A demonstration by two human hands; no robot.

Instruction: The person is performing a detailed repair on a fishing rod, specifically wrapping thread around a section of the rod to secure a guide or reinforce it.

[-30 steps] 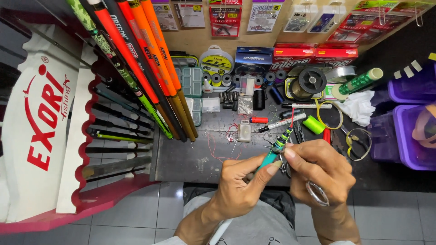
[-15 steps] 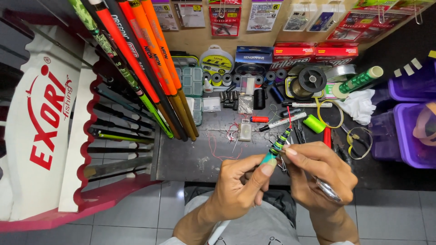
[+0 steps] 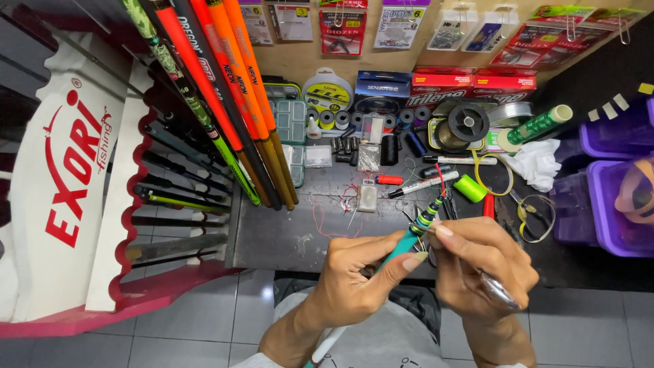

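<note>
We see bright, even light from overhead, colours vivid across the dark counter point(image 3: 286, 238). Shadows stay soft and short. Our hands point(image 3: 415, 272) look sharp, barely blurred. Wide-lens distortion bends the edges, and the purple bins point(image 3: 613, 204) at right go slightly soft.

The rod section point(image 3: 409, 238) pinched between the left hand point(image 3: 354, 279) and the right hand point(image 3: 480, 262) has a smooth, slightly glossy teal coat, with banded thread wrapping in green and black near its tip that looks finer and more matt. Beyond it, the bench point(image 3: 286, 235) is a dark, dull sheet, scuffed and dusty with pale marks. Left of the rod section, the standing fishing rods point(image 3: 225, 102) gleam with glossy orange and black lacquer. Beyond it, the small tackle boxes point(image 3: 291, 119) are clear hard plastic, and the line spool point(image 3: 467, 123) is glossy black plastic. To its right lies a crumpled white cloth point(image 3: 538, 163), soft and matt, beside translucent purple plastic bins point(image 3: 606, 197).
</note>
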